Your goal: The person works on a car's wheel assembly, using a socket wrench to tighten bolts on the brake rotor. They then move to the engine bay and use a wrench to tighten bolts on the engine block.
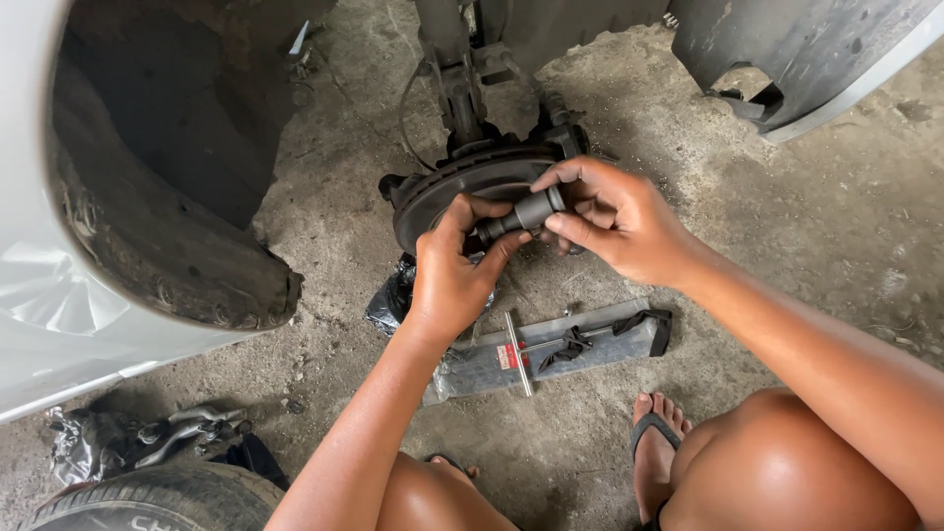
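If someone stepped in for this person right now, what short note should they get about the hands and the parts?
Left hand: grips the thin end of a dark metal cylinder.
Right hand: fingers pinch its thicker end.
The cylinder is held just in front of the brake disc, with the wheel off.
A grey flat pack lies on the concrete floor below the hands; a black bag lies by the disc.
A tyre and metal parts lie at the lower left.
The cylinder is not fitted to anything.

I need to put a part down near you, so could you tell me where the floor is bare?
Bare concrete lies right of the brake disc, below the grey bumper panel, and between the wheel arch and the flat packaged tool. It is crowded under both hands, and by the tyre at lower left.
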